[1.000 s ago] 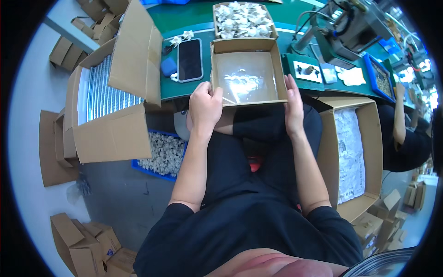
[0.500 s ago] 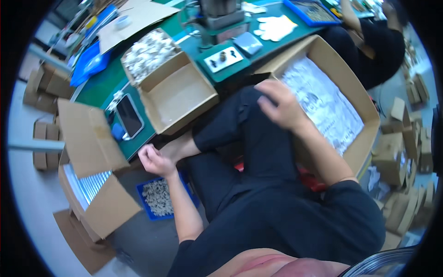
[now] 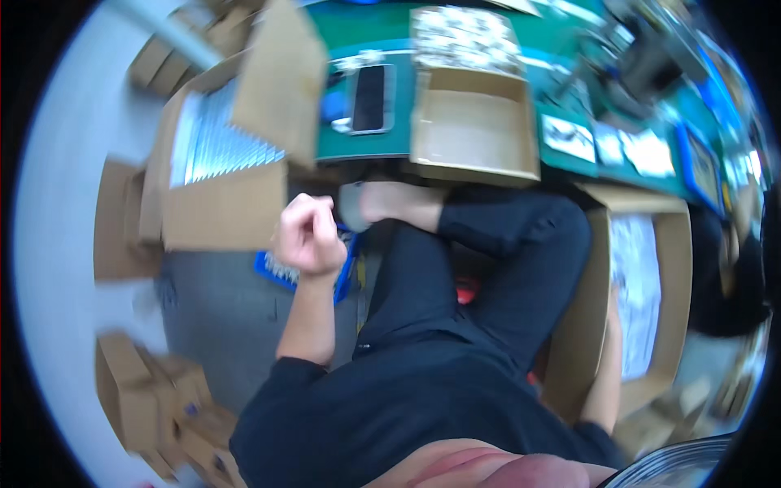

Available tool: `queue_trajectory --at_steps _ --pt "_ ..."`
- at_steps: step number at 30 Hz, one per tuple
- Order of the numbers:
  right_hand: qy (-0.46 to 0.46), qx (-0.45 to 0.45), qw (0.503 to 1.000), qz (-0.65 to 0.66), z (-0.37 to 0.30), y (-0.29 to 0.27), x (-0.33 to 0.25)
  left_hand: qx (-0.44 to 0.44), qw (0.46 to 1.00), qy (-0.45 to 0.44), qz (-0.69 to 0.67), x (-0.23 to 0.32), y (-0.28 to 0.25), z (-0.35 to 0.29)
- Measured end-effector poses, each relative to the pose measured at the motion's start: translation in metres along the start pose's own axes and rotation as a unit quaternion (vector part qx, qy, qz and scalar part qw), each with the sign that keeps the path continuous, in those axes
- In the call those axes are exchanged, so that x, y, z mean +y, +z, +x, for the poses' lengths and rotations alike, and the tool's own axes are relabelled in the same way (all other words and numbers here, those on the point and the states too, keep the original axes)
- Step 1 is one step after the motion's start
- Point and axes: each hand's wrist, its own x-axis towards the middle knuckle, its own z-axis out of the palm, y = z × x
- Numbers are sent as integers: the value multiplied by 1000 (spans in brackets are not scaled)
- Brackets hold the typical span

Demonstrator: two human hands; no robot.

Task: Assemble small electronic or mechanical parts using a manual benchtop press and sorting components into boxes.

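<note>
My left hand (image 3: 311, 233) is raised with its fingers curled into a loose fist, beside the open carton (image 3: 224, 207) that holds stacked shiny strips. Whatever may be inside the fist is hidden. Below it a blue tray (image 3: 342, 281) of small grey pieces sits on the floor, partly covered by the hand and wrist. My right hand (image 3: 615, 307) reaches down at the near wall of a deep cardboard box (image 3: 579, 325) on my right. Its fingers are blurred and mostly hidden. Inside that box lies crumpled white plastic wrapping (image 3: 636, 285).
On the green table (image 3: 362, 146) are a phone (image 3: 373, 99), a shallow cardboard box (image 3: 476, 122), a box of small white pieces (image 3: 464, 39), and a dark machine (image 3: 651, 61). White gloves (image 3: 651, 152) lie farther right. Another person (image 3: 728, 285) sits beyond the deep box.
The view has swung left, so the table now lies straight ahead. My right hand has gone from above my knee down to the deep box. My left hand stays curled, now nearer the carton.
</note>
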Motion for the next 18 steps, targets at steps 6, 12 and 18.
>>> queue_trajectory --at_steps 6,12,18 --pt "16 -153 985 -79 158 -10 -13 30 997 -31 59 -14 -116 208" --pt "56 -160 969 -180 184 -9 -41 -271 773 -288 496 -244 -198 268" --pt "128 -90 949 -272 134 -15 -58 -166 769 -215 579 -334 -193 235"
